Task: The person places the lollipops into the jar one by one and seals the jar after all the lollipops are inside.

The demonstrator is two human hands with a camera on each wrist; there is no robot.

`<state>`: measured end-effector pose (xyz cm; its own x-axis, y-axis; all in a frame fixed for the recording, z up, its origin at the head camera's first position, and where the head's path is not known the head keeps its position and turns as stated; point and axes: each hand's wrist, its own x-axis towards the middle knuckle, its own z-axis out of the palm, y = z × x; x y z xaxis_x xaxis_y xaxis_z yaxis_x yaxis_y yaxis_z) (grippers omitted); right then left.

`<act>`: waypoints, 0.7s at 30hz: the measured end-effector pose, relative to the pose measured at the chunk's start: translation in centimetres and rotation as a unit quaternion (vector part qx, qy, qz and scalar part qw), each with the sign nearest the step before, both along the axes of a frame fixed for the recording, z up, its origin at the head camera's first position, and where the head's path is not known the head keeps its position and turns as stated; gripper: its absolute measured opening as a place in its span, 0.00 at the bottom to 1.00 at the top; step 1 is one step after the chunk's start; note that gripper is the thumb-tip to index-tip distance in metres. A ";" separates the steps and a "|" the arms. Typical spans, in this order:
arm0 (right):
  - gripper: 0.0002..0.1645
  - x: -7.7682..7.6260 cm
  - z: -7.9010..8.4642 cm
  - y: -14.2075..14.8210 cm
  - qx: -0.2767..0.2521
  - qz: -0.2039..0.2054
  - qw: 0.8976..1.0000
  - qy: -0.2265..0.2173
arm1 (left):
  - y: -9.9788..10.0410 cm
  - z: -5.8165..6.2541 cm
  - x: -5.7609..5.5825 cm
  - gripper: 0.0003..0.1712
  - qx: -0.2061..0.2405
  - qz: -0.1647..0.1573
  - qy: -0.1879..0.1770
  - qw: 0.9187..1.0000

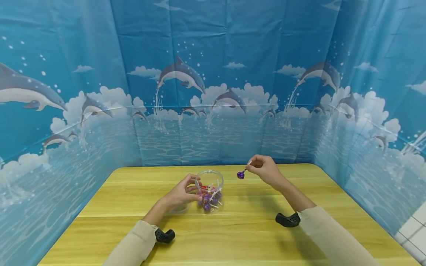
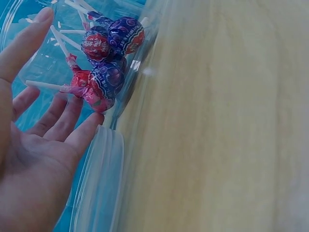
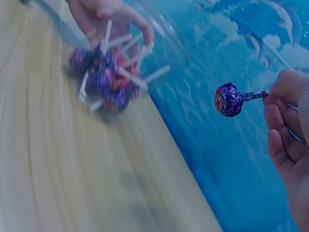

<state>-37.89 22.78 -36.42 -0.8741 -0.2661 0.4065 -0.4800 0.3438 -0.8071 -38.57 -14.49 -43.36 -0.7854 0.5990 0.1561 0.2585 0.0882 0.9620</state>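
Note:
A clear round jar (image 1: 209, 176) stands upright on the table, with several lollipops (image 1: 208, 199) in purple and red-pink wrappers inside, white sticks poking at all angles. My left hand (image 1: 183, 191) holds the jar's left side, thumb in front and fingers behind. To the right of the jar, above the table, my right hand (image 1: 264, 170) pinches a purple lollipop (image 1: 240, 175) by its stick, wrapped head pointing down-left. In the right wrist view this lollipop (image 3: 229, 100) shows a purple wrapper with a red patch. A clear lid (image 2: 99, 179) lies beside the jar, partly under my left hand.
The wood-grain table (image 1: 233, 236) ends at a blue dolphin-print curtain (image 1: 206, 140) that rises behind it and along both sides. Black wrist mounts (image 1: 164, 235) sit at both sleeves. White floor tiles (image 1: 414, 229) show at the far right.

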 end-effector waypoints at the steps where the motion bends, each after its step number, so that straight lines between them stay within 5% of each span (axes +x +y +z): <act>1: 0.08 -0.1 0.2 -0.5 -0.001 0.004 1.000 0.005 | 0.0 0.0 0.0 0.35 0.000 0.000 0.001 1.000; 10: 0.07 -0.5 2.0 -5.8 -0.021 0.055 0.998 0.031 | 0.1 0.1 0.1 0.35 -0.003 0.008 -0.002 1.000; 21: 0.02 -0.9 1.2 -11.1 0.067 0.128 0.987 0.075 | 0.1 0.0 -0.1 0.36 -0.009 0.005 -0.006 1.000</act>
<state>-38.82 11.72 -35.21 -0.7036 -0.5311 0.4721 -0.6757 0.2944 -0.6759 -38.63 -14.43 -43.31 -0.7931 0.5937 0.1364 0.2467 0.1083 0.9630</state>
